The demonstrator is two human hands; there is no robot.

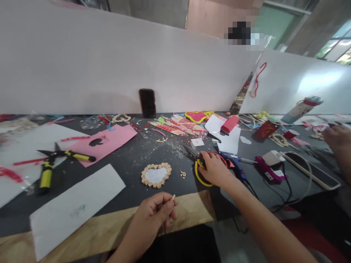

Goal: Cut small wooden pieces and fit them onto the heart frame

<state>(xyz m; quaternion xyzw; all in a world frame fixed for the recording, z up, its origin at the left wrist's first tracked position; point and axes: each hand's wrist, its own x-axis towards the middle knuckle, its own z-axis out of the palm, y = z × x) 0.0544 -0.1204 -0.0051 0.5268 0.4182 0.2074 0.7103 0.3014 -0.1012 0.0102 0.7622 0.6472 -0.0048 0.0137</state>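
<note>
My left hand is closed at the table's front edge, pinching a short pale wooden stick between thumb and fingertips. To the right, my right hand has its fingers curled over a pair of scissors with a yellow handle loop; dark blades point away to the left, and part of the grip is hidden. Red loops show just behind that hand. Between both hands lies a heart-shaped white piece edged with small wooden bits. Several loose wooden bits lie beside it.
A blue glue gun lies right of my right hand, near a purple power strip with cables. Yellow-black pliers and pink paper are left. A phone leans on the white partition. Another person's hand appears far right.
</note>
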